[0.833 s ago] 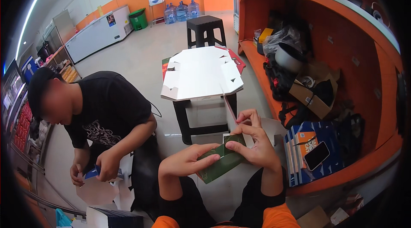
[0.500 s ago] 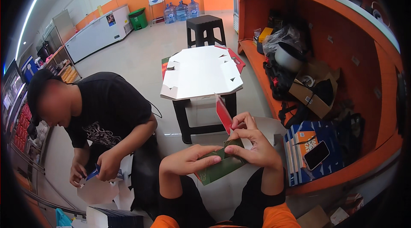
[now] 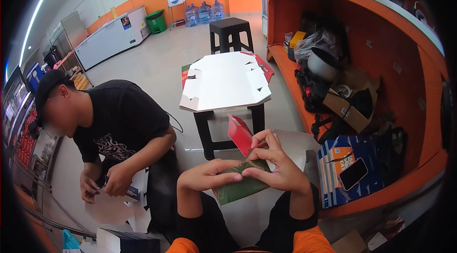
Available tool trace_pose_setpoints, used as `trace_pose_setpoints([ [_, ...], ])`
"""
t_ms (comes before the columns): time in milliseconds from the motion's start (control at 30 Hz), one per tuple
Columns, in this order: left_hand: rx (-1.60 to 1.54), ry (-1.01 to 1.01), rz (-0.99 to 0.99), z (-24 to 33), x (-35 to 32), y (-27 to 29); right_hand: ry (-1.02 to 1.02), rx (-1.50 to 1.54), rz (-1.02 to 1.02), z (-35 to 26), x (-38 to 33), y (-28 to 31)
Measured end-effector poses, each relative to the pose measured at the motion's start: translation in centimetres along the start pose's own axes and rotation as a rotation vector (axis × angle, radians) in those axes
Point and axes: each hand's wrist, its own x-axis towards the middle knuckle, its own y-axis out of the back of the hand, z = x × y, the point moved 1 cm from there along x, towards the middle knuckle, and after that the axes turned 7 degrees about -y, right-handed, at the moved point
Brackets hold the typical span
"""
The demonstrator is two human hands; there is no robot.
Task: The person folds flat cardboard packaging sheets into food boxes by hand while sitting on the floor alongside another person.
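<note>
A partly folded green-and-red cardboard box (image 3: 243, 190) is between my hands, above my lap. My left hand (image 3: 207, 175) grips its left side, the thumb lying along the upper edge of the green panel. On the other side, my right hand (image 3: 278, 166) pinches the box at the far corner, its thumb tip close to the left thumb. A red flap (image 3: 239, 134) stands up beyond my fingers. A white inner panel (image 3: 297, 147) shows behind my right hand. The fingers under the box are hidden.
Ahead, flat white cardboard sheets (image 3: 226, 79) lie on a black stool (image 3: 204, 131). To my left, a person (image 3: 124, 129) handles blue-and-white cardboard (image 3: 134, 192). An orange shelf (image 3: 400, 184) on my right holds a phone (image 3: 353, 173) on blue boxes (image 3: 328, 189).
The red flap has swung left and shows more of its face. My hands have drawn closer together at the box's upper edge. The other person's cardboard has shifted slightly.
</note>
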Motion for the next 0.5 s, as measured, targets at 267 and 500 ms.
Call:
trace_pose_setpoints([
  [267,-0.293,0.009,0.282,2.0,-0.4,-0.2,-0.009,-0.158,0.149,-1.1,-0.4,0.0],
  [500,-0.224,-0.033,0.409,1.6,-0.1,-0.4,-0.003,-0.095,0.136,-0.3,-0.3,-0.5],
])
